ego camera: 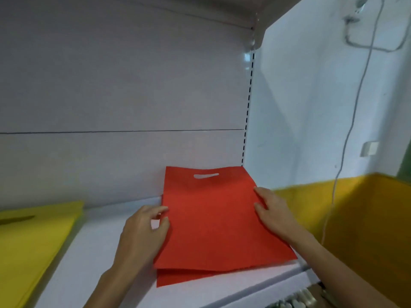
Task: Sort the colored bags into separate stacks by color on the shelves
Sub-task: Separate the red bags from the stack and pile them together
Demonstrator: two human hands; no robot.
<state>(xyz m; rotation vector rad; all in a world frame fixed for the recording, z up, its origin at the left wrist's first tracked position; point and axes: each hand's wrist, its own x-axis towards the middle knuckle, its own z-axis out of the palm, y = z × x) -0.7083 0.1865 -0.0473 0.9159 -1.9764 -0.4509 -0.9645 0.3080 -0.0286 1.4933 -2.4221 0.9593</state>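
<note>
Shelf [106, 252]: red bags [213, 218] and yellow bags [33, 236] in separate stacks, top red one askew; right hand [273, 210] flat on it, left hand [144, 232] at its edge, grip unclear.

The yellow bags [33, 241] run off the left edge, the lower red bag [178, 277] shows only 1 strip, and items [293, 300] below the shelf [100, 252] are blurred.

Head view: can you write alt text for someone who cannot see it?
The top red bag lies skewed on a lower red bag on a white shelf; the left hand touches its left edge, the right hand rests on its right edge. Yellow bags lie further left on the shelf.
</note>
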